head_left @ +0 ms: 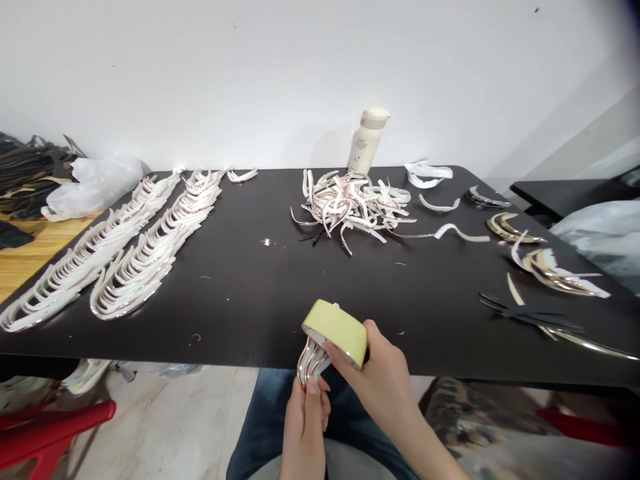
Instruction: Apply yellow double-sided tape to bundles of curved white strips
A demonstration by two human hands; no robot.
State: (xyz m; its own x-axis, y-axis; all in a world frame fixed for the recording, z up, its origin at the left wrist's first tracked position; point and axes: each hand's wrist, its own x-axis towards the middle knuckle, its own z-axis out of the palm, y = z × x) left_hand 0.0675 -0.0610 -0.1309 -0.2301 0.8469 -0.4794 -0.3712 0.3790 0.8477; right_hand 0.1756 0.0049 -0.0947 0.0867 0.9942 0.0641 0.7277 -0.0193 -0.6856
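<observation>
Low in front of the table's near edge, my left hand [307, 407] pinches a few curved white strips with rose-gold edges [311, 360]. My right hand [377, 363] grips a roll of pale yellow tape [339, 328], its thumb at the roll's near rim and the fingers behind it. The upper ends of the strips reach up to the underside of the roll; whether tape sticks to them I cannot tell. A tangled pile of similar strips [350, 203] lies farther back on the black table [240, 287].
Two long rows of overlapping curved strips [155, 257] lie on the left. A cream bottle [369, 141] stands by the wall. Gold-toned curved pieces [550, 270] and black strips [530, 315] lie at right. A red stool [55, 430] is below left.
</observation>
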